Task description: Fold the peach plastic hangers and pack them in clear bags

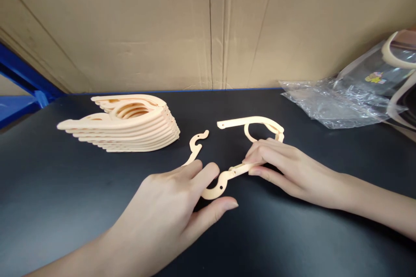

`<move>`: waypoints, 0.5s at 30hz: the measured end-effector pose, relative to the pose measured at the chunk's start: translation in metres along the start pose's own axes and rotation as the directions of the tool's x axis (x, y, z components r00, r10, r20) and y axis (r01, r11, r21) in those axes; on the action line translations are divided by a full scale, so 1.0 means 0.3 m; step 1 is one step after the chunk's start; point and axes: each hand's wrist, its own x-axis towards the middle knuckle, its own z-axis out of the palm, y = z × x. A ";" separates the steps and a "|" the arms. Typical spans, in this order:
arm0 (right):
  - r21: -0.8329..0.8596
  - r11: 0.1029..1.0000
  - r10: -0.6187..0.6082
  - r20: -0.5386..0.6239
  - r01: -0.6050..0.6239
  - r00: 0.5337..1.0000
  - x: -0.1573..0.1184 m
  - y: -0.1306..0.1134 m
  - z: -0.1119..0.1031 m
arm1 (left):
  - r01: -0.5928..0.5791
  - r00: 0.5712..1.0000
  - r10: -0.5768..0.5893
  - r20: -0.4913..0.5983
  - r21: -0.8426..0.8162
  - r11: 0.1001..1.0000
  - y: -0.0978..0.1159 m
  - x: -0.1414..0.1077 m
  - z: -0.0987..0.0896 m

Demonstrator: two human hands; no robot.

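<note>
My left hand grips a cream plastic hanger hook, its fingers curled over it and the thumb stretched out below. A small hole shows in the curved hook. Its upper end meets the tip of a cream plastic hanger, which my right hand pinches between thumb and fingers. The hanger's other arm reaches up and left beyond my right hand. Just past my left fingers lies a second cream hook piece; its lower end is hidden, so I cannot tell whether it is held too.
A neat stack of several cream hangers lies on the black table at the left. Crumpled clear plastic bags lie at the back right. Behind stands a cardboard wall, with a blue metal frame at the far left.
</note>
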 end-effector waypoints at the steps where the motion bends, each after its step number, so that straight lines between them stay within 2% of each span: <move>1: 0.022 1.000 0.009 0.000 -0.009 1.000 0.000 0.001 -0.001 | 0.000 1.000 0.000 0.008 -0.002 1.000 0.004 0.002 -0.006; 4: 0.091 0.995 0.037 0.017 -0.039 0.999 0.000 0.005 -0.003 | -0.012 1.000 0.012 0.004 0.031 0.999 0.009 0.011 -0.016; 8: 0.186 0.979 0.081 0.049 -0.088 0.996 -0.001 0.013 -0.005 | -0.068 0.996 0.072 -0.061 0.064 0.996 0.000 0.019 -0.008; 15: 0.193 0.981 0.027 0.019 -0.030 0.999 -0.006 0.025 -0.002 | -0.093 0.993 0.101 0.067 -0.119 0.989 -0.010 0.022 -0.002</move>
